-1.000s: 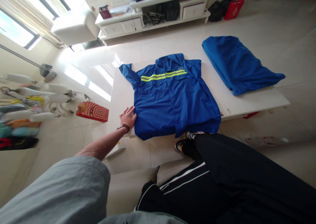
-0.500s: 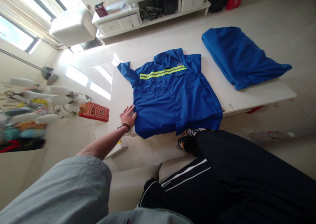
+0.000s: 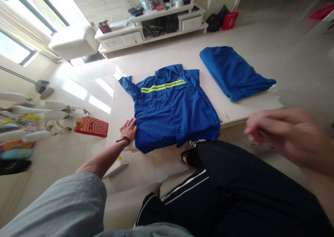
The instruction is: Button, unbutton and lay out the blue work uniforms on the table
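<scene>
A blue work shirt [image 3: 173, 108] with yellow reflective stripes lies spread on a low white table [image 3: 120, 104], its hem hanging over the near edge. My left hand [image 3: 128, 128], wearing a wrist band, rests flat with fingers apart on the table against the shirt's left hem. My right hand [image 3: 284, 134] hovers close to the camera at the right, blurred by motion, with its fingers loosely curled and nothing seen in them. A second blue garment [image 3: 232, 71] lies folded on the table's right part.
My black-trousered leg [image 3: 235, 181] and a sneaker [image 3: 190, 150] reach toward the table's near edge. A red patterned box [image 3: 91, 126] sits on the floor at the left, beside a drying rack [image 3: 31, 115]. A white TV cabinet [image 3: 153, 24] stands at the far wall.
My right hand has come into view at the right, moving fast. The view has shifted slightly. My left hand stays at the shirt's hem.
</scene>
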A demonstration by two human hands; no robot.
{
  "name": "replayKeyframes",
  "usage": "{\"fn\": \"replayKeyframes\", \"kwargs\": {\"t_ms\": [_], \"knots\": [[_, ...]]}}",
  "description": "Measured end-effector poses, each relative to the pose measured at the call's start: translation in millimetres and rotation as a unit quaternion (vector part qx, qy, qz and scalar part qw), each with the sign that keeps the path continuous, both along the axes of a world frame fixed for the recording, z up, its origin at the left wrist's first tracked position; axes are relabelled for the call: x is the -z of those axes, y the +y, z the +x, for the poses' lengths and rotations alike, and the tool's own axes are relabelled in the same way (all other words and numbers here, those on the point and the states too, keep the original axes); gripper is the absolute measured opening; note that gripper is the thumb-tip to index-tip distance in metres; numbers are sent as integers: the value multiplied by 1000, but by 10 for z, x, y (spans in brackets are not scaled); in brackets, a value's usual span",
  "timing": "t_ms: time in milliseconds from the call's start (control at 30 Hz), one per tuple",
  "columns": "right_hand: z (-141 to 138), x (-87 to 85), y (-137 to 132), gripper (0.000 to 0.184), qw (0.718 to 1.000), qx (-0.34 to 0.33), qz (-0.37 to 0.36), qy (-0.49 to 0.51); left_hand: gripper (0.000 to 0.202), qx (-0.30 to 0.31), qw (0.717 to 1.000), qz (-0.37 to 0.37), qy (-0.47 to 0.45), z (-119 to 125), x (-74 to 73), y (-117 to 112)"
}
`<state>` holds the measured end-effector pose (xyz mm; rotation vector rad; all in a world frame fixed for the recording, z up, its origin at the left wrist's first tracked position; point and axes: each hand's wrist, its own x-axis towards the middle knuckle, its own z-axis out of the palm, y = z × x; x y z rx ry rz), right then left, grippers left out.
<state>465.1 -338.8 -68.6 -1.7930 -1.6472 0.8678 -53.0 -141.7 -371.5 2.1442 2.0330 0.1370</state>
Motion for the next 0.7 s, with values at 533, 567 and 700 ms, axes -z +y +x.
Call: {"fn": "replayKeyframes", "kwargs": {"t_ms": [533, 567, 700], "knots": [[-347, 338, 89, 21, 966, -209, -131, -79, 27, -160, 833, -206, -488, 2271, -10, -1409], [-349, 394, 130, 21, 964, -215, -133, -86, 29, -163, 819, -218, -505, 2379, 38, -1489], [-403, 610, 278, 16, 953, -238, -129, -134, 34, -154, 769, -239, -573, 2645, 49, -1566]]}}
